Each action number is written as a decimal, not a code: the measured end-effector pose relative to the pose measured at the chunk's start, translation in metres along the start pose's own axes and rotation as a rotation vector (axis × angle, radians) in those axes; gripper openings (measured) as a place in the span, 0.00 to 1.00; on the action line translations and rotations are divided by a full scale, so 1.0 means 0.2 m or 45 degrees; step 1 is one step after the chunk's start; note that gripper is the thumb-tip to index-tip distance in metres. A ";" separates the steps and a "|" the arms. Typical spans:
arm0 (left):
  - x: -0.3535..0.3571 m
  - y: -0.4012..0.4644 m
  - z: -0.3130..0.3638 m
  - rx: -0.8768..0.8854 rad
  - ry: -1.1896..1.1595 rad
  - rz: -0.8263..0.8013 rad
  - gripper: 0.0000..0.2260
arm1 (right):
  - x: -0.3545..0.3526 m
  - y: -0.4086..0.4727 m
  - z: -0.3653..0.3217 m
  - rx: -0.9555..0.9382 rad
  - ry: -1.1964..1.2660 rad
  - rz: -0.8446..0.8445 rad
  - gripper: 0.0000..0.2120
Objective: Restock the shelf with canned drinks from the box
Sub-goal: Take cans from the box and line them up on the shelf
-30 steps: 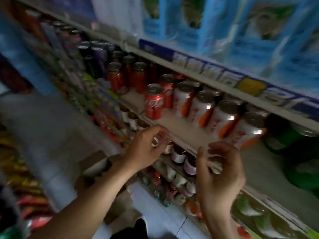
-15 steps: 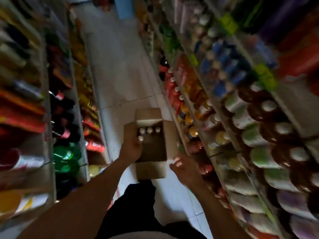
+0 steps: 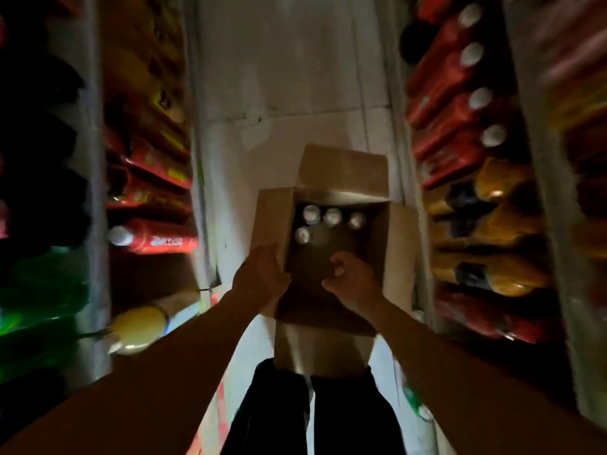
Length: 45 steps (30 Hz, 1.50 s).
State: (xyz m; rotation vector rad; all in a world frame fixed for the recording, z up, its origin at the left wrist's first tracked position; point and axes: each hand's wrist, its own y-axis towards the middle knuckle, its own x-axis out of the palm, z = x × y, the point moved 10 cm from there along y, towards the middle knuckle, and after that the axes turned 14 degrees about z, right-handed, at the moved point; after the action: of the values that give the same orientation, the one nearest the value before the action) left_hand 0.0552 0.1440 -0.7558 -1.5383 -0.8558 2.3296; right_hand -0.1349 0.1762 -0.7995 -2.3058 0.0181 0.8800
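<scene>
From the head camera, looking straight down a dim aisle, an open brown cardboard box [image 3: 328, 231] sits on the pale floor between the person's legs and the shelving on either side. Four round silver-topped drink cans [image 3: 311, 214] stand upright at its far end, three in a row and one just nearer on the left; the rest of the bottom looks bare.

The risk, as I judge it, lies in the poor light and the depth of the carton: a reach to the far row could knock a can over, and a tug on the flap could tip the nearly empty box.

The left hand [image 3: 261, 277] rests on the edge of the left flap [image 3: 269, 218], fingers curled over it, seemingly steadying the carton. The right hand [image 3: 351, 279] hangs inside the opening, fingers loosely curled and partly spread, holding nothing and short of the cans.
</scene>
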 end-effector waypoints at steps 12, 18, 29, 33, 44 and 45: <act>0.76 0.70 -0.33 -0.096 0.001 0.090 0.15 | 0.96 0.93 0.27 -0.316 -0.352 -0.072 0.26; 0.81 0.73 -0.37 -0.089 -0.018 0.122 0.14 | 1.09 1.08 0.25 -0.334 -0.482 -0.029 0.16; 0.64 0.58 -0.36 -0.369 -0.083 0.115 0.24 | 0.37 0.54 0.31 0.232 0.435 -0.092 0.14; 0.39 0.37 0.03 0.009 -0.375 0.063 0.34 | -0.18 0.21 0.08 0.209 0.560 -0.005 0.09; -0.85 -1.09 1.46 1.024 -0.544 -0.315 0.25 | -1.80 -1.18 -0.71 0.033 0.620 0.564 0.09; -0.94 -1.26 1.56 1.042 -0.600 -0.356 0.26 | -1.93 -1.36 -0.74 -0.028 0.665 0.607 0.13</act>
State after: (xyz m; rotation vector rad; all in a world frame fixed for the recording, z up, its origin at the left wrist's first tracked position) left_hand -0.1753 0.1486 -0.3785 -0.5183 -0.1053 2.3822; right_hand -0.2830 0.2206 -0.3295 -2.5309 0.8107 0.4630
